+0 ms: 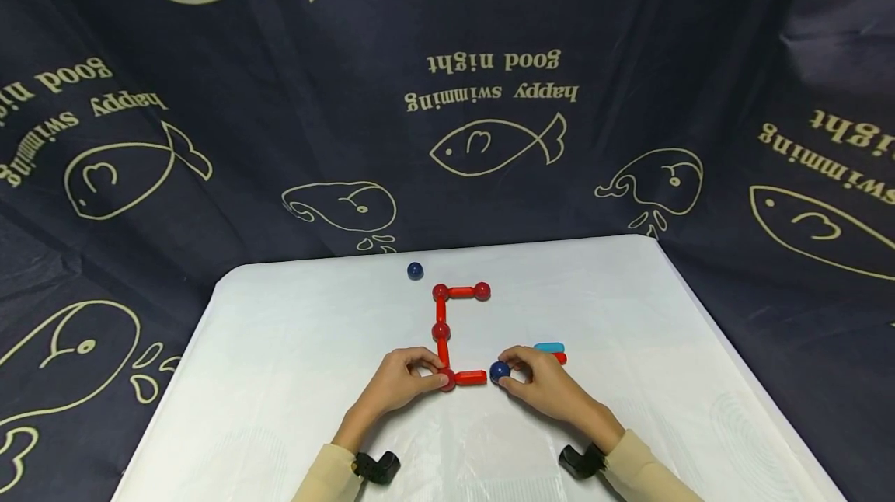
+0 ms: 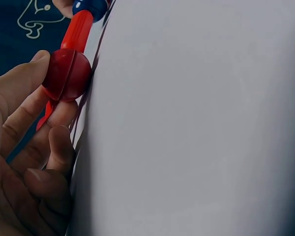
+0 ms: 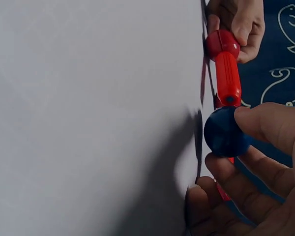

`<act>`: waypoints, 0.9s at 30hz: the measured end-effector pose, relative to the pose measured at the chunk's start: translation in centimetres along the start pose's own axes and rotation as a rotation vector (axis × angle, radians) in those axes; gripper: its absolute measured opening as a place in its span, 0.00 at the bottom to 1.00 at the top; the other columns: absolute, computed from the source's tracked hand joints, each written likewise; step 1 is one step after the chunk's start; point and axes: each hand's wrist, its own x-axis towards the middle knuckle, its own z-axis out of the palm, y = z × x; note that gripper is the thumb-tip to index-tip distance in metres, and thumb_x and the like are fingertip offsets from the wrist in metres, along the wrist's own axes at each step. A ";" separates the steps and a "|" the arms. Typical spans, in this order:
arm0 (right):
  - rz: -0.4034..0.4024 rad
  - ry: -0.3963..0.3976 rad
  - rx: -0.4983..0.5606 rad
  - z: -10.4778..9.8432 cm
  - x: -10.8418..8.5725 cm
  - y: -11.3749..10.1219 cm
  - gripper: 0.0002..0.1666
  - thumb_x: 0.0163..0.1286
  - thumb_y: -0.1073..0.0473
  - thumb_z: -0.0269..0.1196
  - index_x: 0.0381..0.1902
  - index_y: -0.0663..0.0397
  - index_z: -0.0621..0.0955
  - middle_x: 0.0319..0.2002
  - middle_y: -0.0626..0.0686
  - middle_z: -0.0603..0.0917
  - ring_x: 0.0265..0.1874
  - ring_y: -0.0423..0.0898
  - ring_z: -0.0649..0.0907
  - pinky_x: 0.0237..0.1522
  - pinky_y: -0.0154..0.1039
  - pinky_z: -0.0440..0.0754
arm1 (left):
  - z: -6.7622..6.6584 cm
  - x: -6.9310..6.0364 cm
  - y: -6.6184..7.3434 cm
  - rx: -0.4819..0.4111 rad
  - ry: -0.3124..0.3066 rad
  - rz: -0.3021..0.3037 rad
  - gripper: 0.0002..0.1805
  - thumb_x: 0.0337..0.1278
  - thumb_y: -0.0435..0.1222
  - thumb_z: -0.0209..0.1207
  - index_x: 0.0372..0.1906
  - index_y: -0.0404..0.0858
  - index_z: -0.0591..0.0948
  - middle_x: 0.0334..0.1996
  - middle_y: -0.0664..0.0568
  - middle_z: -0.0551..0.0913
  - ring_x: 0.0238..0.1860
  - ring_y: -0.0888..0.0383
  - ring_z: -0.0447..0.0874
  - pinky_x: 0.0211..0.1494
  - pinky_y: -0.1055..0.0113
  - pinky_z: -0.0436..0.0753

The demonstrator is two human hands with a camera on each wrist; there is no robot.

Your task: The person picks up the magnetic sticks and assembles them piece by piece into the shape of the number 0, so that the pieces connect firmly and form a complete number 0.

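Note:
Red rods and red balls form an angular, bracket-like chain on the table. My left hand (image 1: 401, 385) pinches the red ball (image 2: 67, 75) at the chain's near corner between thumb and fingers. From that ball a red rod (image 1: 471, 378) points right. Just past the rod's free end, my right hand (image 1: 544, 382) holds a dark blue ball (image 3: 227, 132) by thumb and fingertips. In the head view a narrow gap shows between ball and rod. The chain continues away through a middle red ball (image 1: 440, 331) and a far corner ball (image 1: 440, 292) to an end ball (image 1: 482, 291).
A second blue ball (image 1: 416, 271) lies near the table's far edge. Beyond the right hand's fingers lie a light blue rod (image 1: 549, 347) and a red rod (image 1: 562, 358), partly hidden. The white table (image 1: 294, 346) meets a dark printed cloth (image 1: 489, 207) behind.

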 end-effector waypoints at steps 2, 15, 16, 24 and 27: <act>-0.004 -0.008 0.005 0.0 0.0 0.0 0.16 0.69 0.55 0.71 0.51 0.53 0.84 0.44 0.47 0.88 0.34 0.38 0.78 0.34 0.31 0.77 | 0.0 0.0 0.0 -0.005 -0.001 -0.003 0.10 0.54 0.49 0.75 0.37 0.51 0.88 0.32 0.62 0.89 0.19 0.67 0.71 0.23 0.72 0.71; -0.022 -0.035 -0.006 -0.3 0.0 0.0 0.16 0.71 0.55 0.69 0.52 0.55 0.84 0.45 0.47 0.88 0.39 0.39 0.83 0.39 0.33 0.80 | 0.0 -0.1 0.3 -0.040 0.006 -0.014 0.10 0.54 0.49 0.75 0.37 0.51 0.89 0.32 0.62 0.89 0.19 0.67 0.71 0.22 0.72 0.72; -0.024 -0.034 -0.010 -0.4 0.0 0.0 0.16 0.71 0.55 0.69 0.53 0.56 0.84 0.45 0.47 0.88 0.41 0.41 0.84 0.42 0.34 0.82 | 0.1 -0.1 0.3 -0.038 0.008 -0.015 0.10 0.54 0.49 0.75 0.37 0.51 0.89 0.32 0.62 0.89 0.19 0.67 0.71 0.22 0.72 0.72; -0.059 0.035 -0.052 -2.7 -0.2 0.5 0.16 0.69 0.60 0.70 0.52 0.61 0.84 0.42 0.51 0.88 0.39 0.42 0.84 0.40 0.35 0.84 | 0.0 -0.1 0.4 -0.037 0.009 -0.033 0.11 0.54 0.48 0.75 0.38 0.50 0.89 0.32 0.62 0.88 0.20 0.66 0.71 0.22 0.72 0.71; -0.066 0.070 -0.075 -3.8 -0.2 1.0 0.16 0.67 0.62 0.71 0.52 0.62 0.84 0.41 0.53 0.87 0.38 0.42 0.83 0.39 0.35 0.84 | 0.0 0.0 0.4 -0.035 0.007 -0.033 0.11 0.54 0.49 0.75 0.38 0.50 0.89 0.32 0.62 0.88 0.20 0.66 0.71 0.23 0.72 0.71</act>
